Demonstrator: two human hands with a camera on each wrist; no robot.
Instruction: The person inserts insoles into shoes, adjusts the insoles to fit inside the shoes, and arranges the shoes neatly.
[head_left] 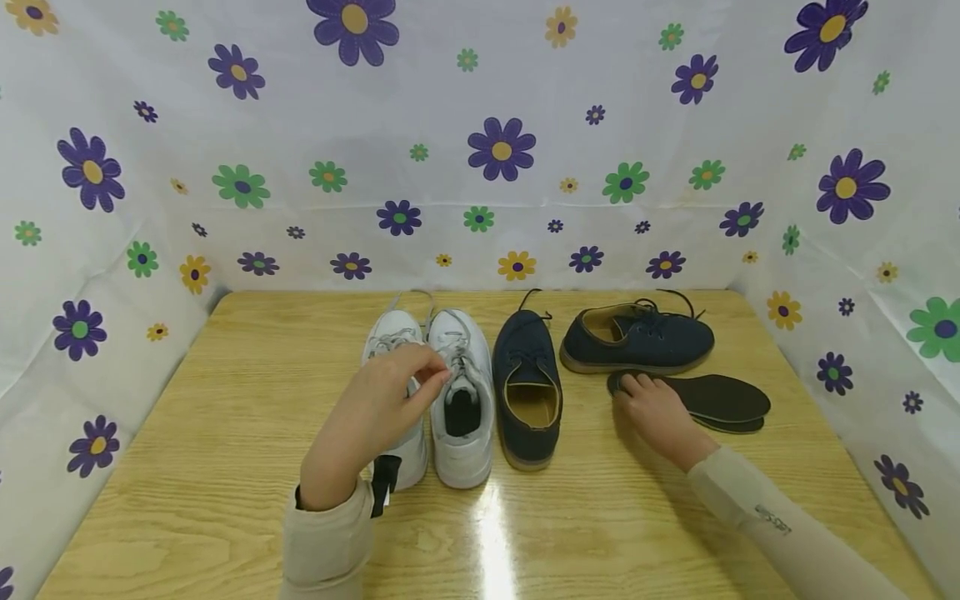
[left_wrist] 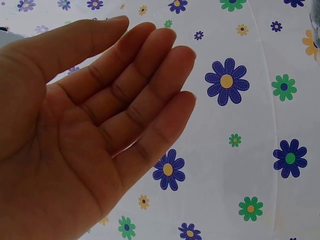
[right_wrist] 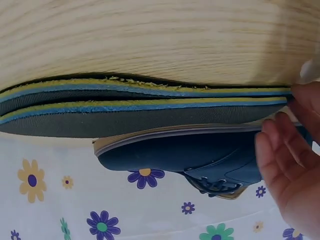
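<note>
Two dark insoles (head_left: 723, 397) lie overlapped at the right, and the right wrist view shows their yellow and blue edges. At their left end, my right hand (head_left: 654, 410) pinches the insoles (right_wrist: 150, 117) between thumb and fingers; how many layers it grips cannot be told. My left hand (head_left: 378, 400) hovers over a pair of white lace-up sneakers (head_left: 463, 458), partly covering the left one. In the left wrist view this hand (left_wrist: 95, 130) is empty, its fingers loosely bent.
One navy lace-up shoe (head_left: 527, 350) stands toe-away beside the sneakers. Its mate (head_left: 667, 343) lies sideways just behind the insoles, toe to the right. All rest on a wooden table (head_left: 247, 433) with a flower-patterned cloth (head_left: 420, 92) around the back and sides.
</note>
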